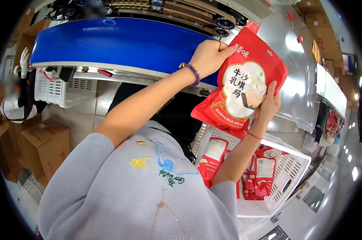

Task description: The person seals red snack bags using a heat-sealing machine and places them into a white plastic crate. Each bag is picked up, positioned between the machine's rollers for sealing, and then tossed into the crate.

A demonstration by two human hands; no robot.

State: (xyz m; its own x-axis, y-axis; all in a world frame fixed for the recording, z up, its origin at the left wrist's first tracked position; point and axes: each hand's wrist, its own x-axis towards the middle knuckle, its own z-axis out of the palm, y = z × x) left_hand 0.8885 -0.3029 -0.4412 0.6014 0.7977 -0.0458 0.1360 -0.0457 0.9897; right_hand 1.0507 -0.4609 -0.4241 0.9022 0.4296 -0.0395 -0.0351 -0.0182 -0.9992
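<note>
You are holding a red bag (234,106) in front of you with both hands, its printed front facing you. Your left hand (209,58) is pinching the bag's upper left edge, and your right hand (268,105) is grasping its right side lower down. A blue belt (109,44) is stretching out to the left of the bag, and a metal table (299,84) is standing to the right. Nearer your body, more red bags (265,172) are lying in a white crate (287,182).
</note>
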